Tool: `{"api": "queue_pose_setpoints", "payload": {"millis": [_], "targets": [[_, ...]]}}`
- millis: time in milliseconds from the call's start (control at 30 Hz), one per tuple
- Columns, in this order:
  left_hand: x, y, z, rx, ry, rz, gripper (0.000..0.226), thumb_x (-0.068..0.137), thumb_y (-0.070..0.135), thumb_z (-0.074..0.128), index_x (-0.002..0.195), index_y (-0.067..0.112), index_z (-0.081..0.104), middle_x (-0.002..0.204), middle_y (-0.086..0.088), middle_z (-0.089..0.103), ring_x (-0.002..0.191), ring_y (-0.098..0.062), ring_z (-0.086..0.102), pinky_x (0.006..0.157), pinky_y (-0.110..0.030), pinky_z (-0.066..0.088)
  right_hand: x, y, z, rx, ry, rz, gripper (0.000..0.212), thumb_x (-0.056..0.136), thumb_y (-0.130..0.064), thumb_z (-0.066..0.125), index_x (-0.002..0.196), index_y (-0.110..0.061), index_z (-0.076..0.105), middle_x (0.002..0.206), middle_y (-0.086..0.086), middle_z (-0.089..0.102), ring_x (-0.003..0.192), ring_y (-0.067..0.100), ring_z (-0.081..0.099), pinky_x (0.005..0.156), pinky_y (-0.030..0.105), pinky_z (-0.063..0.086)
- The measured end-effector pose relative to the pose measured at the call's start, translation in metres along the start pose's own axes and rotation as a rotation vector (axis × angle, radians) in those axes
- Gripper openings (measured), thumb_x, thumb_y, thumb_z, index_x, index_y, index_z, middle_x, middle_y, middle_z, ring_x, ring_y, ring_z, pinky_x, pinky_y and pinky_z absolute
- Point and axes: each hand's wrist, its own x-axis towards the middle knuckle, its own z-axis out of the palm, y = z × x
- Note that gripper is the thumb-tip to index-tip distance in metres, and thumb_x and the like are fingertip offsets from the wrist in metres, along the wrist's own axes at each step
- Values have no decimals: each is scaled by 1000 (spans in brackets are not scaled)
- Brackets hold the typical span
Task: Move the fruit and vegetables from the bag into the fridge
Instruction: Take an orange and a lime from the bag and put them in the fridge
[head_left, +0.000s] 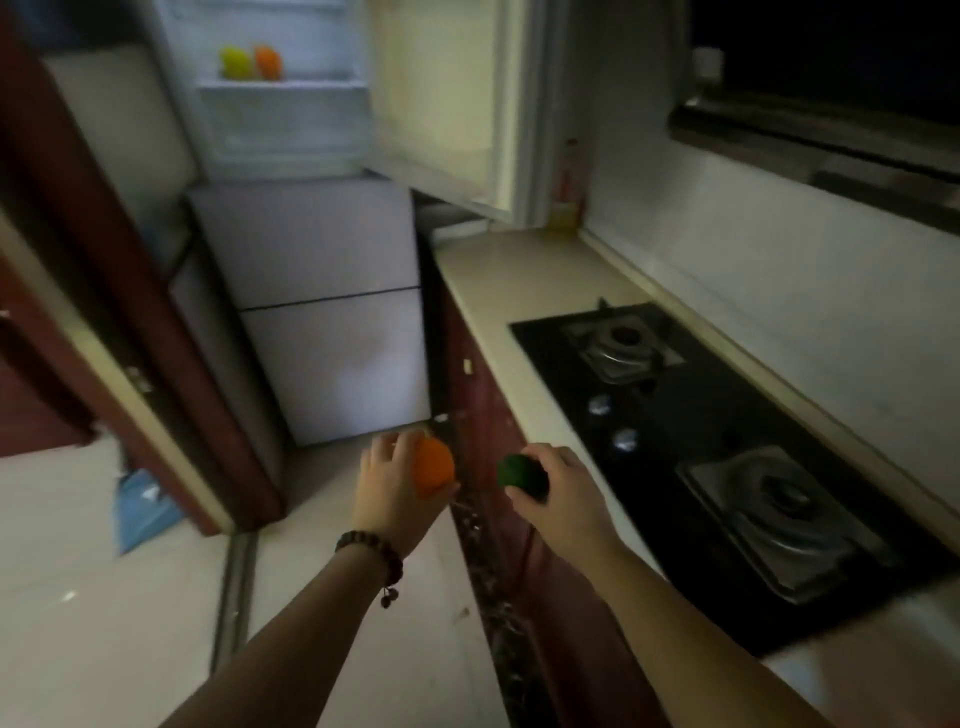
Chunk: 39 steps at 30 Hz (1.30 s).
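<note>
Low in the middle of the frame, the left hand (392, 486) grips an orange fruit (432, 468), its fingers curled over the top and its thumb under the lower right side; the fruit looks nearly round, its slightly longer axis running up and down the frame. Just to the right, apart from it, the right hand (558, 488) grasps a dark green fruit (521, 475) that sticks out to the left of the fingers; it is blurred, and its long axis cannot be told. Both forearms reach up from the bottom edge, backs of the hands toward the camera, and a dark bead bracelet (371, 551) circles the left wrist. The hands hang over a pale tiled floor (104, 597) beside the front edge of a cream counter (524, 291) on the right, which holds a black gas hob (696, 441) with two burners. In the upper left the fridge (322, 291) stands with its top door (441, 93) swung open to the right; a yellow-green fruit (234, 61) and another orange one (268, 61) sit side by side on a shelf inside, well apart from the hands. A blue bag (143, 506) lies at the left on the floor beside a dark red cabinet (171, 374). The room is dim, with a dark window (831, 67) at the upper right.
</note>
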Motion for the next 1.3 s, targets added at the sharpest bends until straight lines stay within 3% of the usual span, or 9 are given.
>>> {"api": "queue_pose_setpoints", "payload": {"millis": [100, 233, 467, 567, 733, 1000, 1300], "targets": [[46, -56, -44, 19, 62, -52, 73, 71, 35, 78, 133, 20, 42, 133, -6, 38, 120, -27, 37, 96, -39, 40, 59, -50, 51, 37, -2, -79, 42, 81, -36, 66, 119, -25, 52, 112, -4, 51, 99, 14, 54, 83, 26, 48], [104, -121, -103, 65, 141, -109, 74, 71, 37, 78, 133, 17, 42, 135, -10, 37, 121, -31, 36, 98, -43, 39, 130, -110, 98, 96, 20, -132, 41, 81, -30, 69, 118, -21, 55, 111, -1, 52, 98, 13, 53, 80, 22, 41], [206, -180, -170, 51, 246, -123, 75, 71, 36, 78, 134, 21, 39, 138, -7, 32, 124, -30, 33, 99, -48, 42, 251, -172, 154, 153, 5, -204, 42, 82, -28, 69, 119, -18, 54, 110, 0, 50, 96, 12, 51, 75, 18, 41], [254, -198, -181, 56, 283, -115, 75, 72, 37, 77, 134, 23, 38, 138, -6, 32, 125, -30, 32, 98, -49, 42, 303, -187, 176, 171, -5, -226, 40, 81, -29, 69, 117, -19, 54, 110, 2, 50, 94, 15, 54, 71, 16, 44], [340, -224, -180, 67, 333, -82, 74, 72, 37, 77, 134, 21, 40, 138, -7, 33, 124, -29, 32, 96, -45, 40, 403, -201, 209, 204, -3, -298, 37, 80, -27, 71, 113, -19, 55, 108, 3, 50, 95, 18, 55, 79, 33, 54], [511, -251, -192, 118, 396, -117, 76, 72, 39, 76, 134, 22, 38, 138, -6, 32, 124, -28, 34, 100, -44, 40, 592, -226, 231, 179, 29, -395, 39, 80, -29, 70, 114, -17, 55, 108, 5, 52, 93, 19, 56, 77, 29, 51], [677, -256, -225, 58, 467, -26, 80, 71, 37, 78, 136, 21, 36, 139, -4, 35, 125, -23, 36, 100, -41, 41, 762, -269, 231, 230, 125, -504, 43, 80, -30, 71, 117, -18, 55, 109, 4, 54, 95, 17, 55, 79, 27, 50]]}}
